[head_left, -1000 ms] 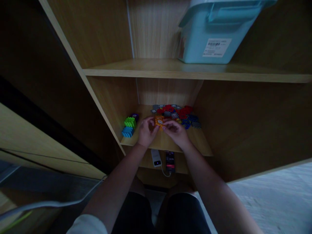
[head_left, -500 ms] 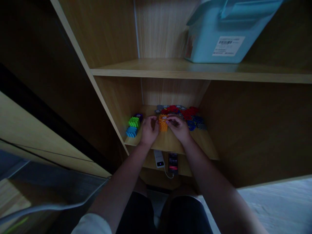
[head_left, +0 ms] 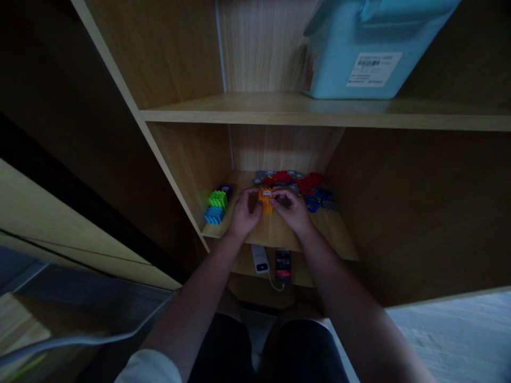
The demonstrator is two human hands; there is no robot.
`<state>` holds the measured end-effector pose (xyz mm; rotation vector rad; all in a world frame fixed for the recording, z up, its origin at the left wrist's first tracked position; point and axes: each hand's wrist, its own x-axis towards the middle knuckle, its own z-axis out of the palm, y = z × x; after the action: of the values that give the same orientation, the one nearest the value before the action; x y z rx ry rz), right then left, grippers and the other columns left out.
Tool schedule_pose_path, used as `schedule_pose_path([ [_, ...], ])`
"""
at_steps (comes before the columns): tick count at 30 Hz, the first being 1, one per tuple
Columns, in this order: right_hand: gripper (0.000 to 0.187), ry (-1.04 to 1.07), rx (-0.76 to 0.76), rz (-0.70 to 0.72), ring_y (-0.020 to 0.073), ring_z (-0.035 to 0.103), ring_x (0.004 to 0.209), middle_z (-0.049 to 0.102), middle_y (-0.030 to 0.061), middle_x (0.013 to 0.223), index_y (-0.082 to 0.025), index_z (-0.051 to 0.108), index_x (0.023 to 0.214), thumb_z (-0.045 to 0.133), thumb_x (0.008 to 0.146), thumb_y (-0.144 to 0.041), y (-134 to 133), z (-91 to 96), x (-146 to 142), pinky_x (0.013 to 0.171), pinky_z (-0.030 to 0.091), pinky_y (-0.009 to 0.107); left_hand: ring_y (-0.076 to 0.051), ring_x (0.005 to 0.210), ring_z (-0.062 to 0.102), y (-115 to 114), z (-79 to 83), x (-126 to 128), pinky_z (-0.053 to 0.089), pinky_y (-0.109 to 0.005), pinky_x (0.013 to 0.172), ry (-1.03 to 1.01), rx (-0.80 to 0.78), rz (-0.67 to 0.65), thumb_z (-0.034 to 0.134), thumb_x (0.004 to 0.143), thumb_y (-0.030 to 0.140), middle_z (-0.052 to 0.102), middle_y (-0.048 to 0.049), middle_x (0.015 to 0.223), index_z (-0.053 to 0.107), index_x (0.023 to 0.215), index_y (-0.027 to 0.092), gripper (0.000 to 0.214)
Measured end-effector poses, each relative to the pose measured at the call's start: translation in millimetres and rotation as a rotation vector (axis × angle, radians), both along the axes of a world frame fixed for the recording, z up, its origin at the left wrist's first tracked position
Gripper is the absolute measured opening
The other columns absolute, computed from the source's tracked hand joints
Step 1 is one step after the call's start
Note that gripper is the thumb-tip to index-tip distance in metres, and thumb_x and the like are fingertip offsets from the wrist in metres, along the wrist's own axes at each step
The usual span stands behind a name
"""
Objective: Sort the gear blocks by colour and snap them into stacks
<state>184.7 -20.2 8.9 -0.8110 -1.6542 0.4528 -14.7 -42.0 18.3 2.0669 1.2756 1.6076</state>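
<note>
An orange stack of ridged toy pieces [head_left: 266,201] stands on the lower shelf between my hands. My left hand [head_left: 245,213] curves around its left side, thumb and fingertips against it. From the right, my right hand [head_left: 293,210] pinches the stack's upper edge with thumb and index finger. A pale label-like mark shows on its top. To the left sit a green ridged stack [head_left: 218,199], a light blue ridged stack [head_left: 214,215] and a purple one [head_left: 226,190] behind them. Loose red pieces [head_left: 309,183] and dark blue pieces [head_left: 313,203] lie behind and right of my right hand.
A light blue bin [head_left: 359,64] with a white label stands on the upper shelf [head_left: 255,114]. Below the working shelf [head_left: 275,231], a white power bank [head_left: 260,260] is cabled to a phone [head_left: 283,266]. Cabinet walls rise on both sides.
My left hand has closed in on the orange stack and now touches its left side; before, a gap showed there. My right hand stays at it. The view has shifted slightly.
</note>
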Motion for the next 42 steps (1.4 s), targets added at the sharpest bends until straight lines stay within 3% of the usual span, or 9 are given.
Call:
schedule_pose_path([
  [12, 0.024, 0.010, -0.040, 0.001, 0.0264, 0.070, 0.120, 0.074, 0.0056, 0.132, -0.031, 0.073, 0.111, 0.078, 0.094, -0.048, -1, 1.2, -3, 0.104, 0.057, 0.046, -0.026, 0.122, 0.068, 2, -3.3, 0, 0.055, -0.048, 0.111, -0.004, 0.014, 0.000, 0.068, 0.093, 0.019, 0.073, -0.0101, 0.125, 0.061, 0.125, 0.023, 0.032],
  [23, 0.049, -0.134, -0.126, -0.023, 0.0260, 0.067, 0.111, 0.070, 0.0072, 0.130, -0.032, 0.058, 0.139, 0.074, 0.094, -0.041, -10, -7.8, 7, 0.097, 0.057, 0.046, -0.025, 0.126, 0.067, 4, -6.1, -2, 0.053, -0.047, 0.115, -0.063, -0.058, -0.013, 0.065, 0.084, 0.005, 0.072, -0.0092, 0.130, 0.060, 0.127, 0.023, 0.047],
  [31, 0.039, -0.068, -0.137, -0.091, 0.0256, 0.070, 0.101, 0.073, 0.0076, 0.116, -0.029, 0.059, 0.134, 0.067, 0.098, -0.041, -6, -14.1, 5, 0.091, 0.059, 0.045, -0.025, 0.123, 0.069, 3, -3.7, -2, 0.055, -0.047, 0.112, -0.068, -0.066, -0.011, 0.067, 0.088, 0.011, 0.072, -0.0098, 0.129, 0.059, 0.126, 0.023, 0.040],
  [37, 0.037, -0.082, -0.098, -0.109, 0.0248, 0.070, 0.100, 0.073, 0.0087, 0.123, -0.028, 0.060, 0.131, 0.066, 0.101, -0.048, -6, -12.5, 4, 0.089, 0.059, 0.044, -0.025, 0.121, 0.070, 4, -5.3, -1, 0.056, -0.045, 0.110, -0.062, -0.058, -0.023, 0.068, 0.092, 0.017, 0.072, -0.0104, 0.127, 0.058, 0.127, 0.022, 0.037],
  [42, 0.038, -0.062, -0.106, -0.087, 0.0247, 0.070, 0.103, 0.072, 0.0095, 0.127, -0.028, 0.059, 0.132, 0.065, 0.102, -0.052, -7, -11.5, 3, 0.091, 0.059, 0.045, -0.025, 0.123, 0.069, 4, -4.3, -1, 0.055, -0.046, 0.112, -0.041, -0.060, -0.041, 0.067, 0.088, 0.011, 0.072, -0.0099, 0.128, 0.058, 0.129, 0.022, 0.043],
])
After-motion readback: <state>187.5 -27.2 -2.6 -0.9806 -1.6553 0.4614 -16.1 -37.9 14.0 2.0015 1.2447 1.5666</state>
